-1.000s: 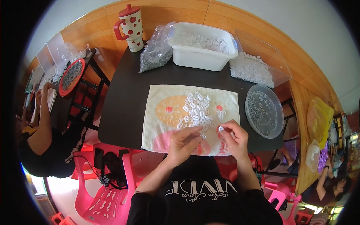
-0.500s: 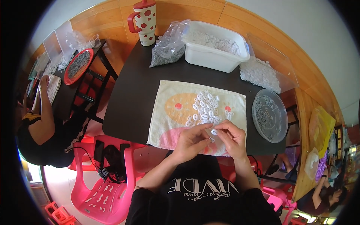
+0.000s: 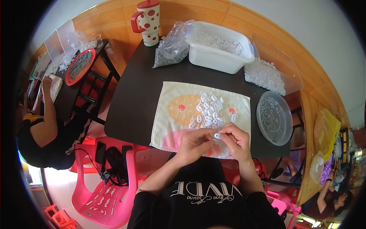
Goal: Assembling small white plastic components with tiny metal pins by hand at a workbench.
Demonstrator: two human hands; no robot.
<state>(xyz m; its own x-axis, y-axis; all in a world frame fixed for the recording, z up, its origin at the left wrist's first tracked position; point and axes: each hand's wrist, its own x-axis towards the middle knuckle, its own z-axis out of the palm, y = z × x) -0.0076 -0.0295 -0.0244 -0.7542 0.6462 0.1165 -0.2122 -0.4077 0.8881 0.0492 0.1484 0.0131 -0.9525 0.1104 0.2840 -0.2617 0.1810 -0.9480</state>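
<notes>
Over the near edge of a patterned towel (image 3: 164, 110), my two hands almost meet. My right hand (image 3: 238, 143) pinches a small white oval plastic piece with dark holes (image 3: 217, 136) between thumb and fingers. Beside it, my left hand (image 3: 195, 145) is closed in a pinch at a tiny pale or shiny bit by the thumb tip, too small to name. Just beyond my fingers lies a loose heap of similar white oval pieces (image 3: 209, 110) on the towel.
On the dark table (image 3: 129, 103) stand a white tub (image 3: 217, 61) of white pieces, bags of grey (image 3: 171, 53) and white parts (image 3: 265, 75), a round clear lid (image 3: 274, 118) with small grey parts and a dotted tumbler (image 3: 149, 24). A person (image 3: 45, 126) works at left beside a pink chair (image 3: 105, 198).
My fingertips have drawn slightly closer together, and the white piece has shifted a little toward my left hand. The person at left has moved an arm slightly.
</notes>
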